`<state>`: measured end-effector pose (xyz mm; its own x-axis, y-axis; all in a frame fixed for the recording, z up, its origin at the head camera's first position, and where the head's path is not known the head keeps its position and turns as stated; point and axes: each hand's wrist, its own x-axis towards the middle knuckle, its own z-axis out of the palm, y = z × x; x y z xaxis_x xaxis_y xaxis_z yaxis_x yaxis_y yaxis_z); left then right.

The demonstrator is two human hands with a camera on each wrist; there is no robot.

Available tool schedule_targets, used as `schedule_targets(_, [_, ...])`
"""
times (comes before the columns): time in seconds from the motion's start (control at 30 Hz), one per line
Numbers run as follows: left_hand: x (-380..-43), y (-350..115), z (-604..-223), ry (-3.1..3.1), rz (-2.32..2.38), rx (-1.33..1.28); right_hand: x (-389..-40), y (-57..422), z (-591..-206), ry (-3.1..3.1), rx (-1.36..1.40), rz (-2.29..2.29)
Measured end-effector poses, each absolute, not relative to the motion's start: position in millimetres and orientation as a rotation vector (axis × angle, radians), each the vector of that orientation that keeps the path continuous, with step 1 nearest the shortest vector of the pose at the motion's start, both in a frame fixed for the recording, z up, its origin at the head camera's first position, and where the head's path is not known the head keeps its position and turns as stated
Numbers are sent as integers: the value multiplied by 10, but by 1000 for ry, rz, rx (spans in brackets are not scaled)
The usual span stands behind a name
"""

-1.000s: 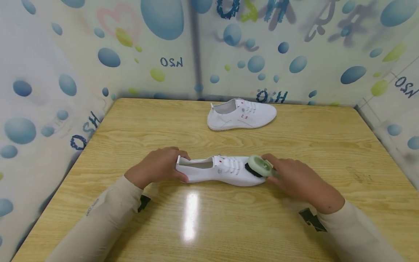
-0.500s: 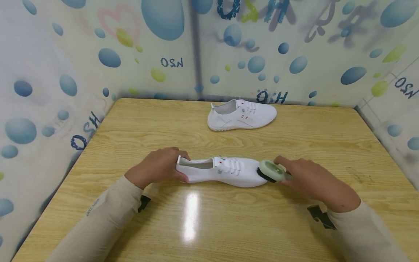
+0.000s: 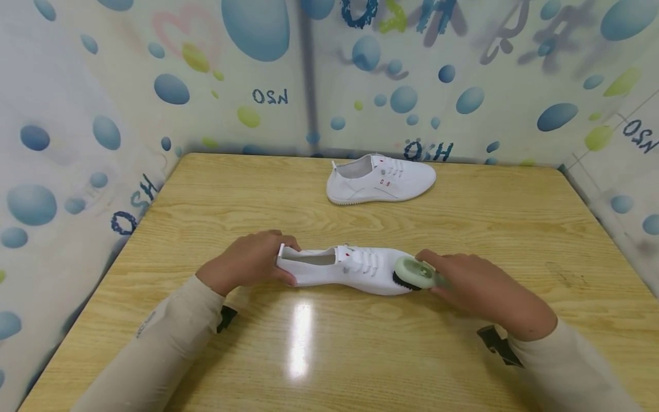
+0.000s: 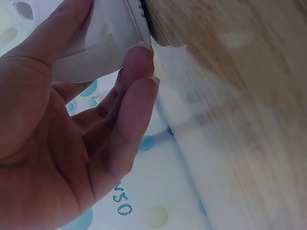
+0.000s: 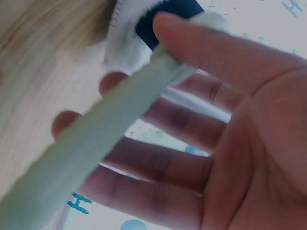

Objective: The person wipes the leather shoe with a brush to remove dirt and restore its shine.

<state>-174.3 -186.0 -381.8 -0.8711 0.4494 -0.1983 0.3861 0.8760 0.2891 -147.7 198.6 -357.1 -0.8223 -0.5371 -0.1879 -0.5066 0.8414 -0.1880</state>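
A white lace-up shoe [image 3: 365, 280] lies on the wooden table, its toe pointing right in the head view. My left hand [image 3: 252, 263] grips it by the heel; the left wrist view shows thumb and fingers on either side of the heel [image 4: 98, 52]. My right hand [image 3: 481, 286] holds a pale green brush [image 3: 416, 271] by its handle [image 5: 96, 129], thumb near the brush head. The dark bristles [image 3: 404, 281] touch the toe of the shoe. In the right wrist view the dark bristles [image 5: 165, 21] show beyond the thumb, with the shoe partly hidden behind.
A second white shoe [image 3: 381, 180] with small red letters stands at the back of the table [image 3: 231, 200], close to the wall. Patterned walls [image 3: 216, 114] with blue and green spots enclose the back and sides of the table.
The brush in my right hand slid right to the tip of the toe, then came back left a little onto the toe. My left hand and both shoes have stayed in place.
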Motion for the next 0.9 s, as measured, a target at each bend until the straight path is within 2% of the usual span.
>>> schedule_targets(0.5, [-1719,-1890,-3934,2695,347,559,-1517,1993,-3588,2877,-724,-169])
schedule_targets(0.9, [-1718,-1840,-3901,2842,350,792,-1541,2005,-3560,3014,-670,-183])
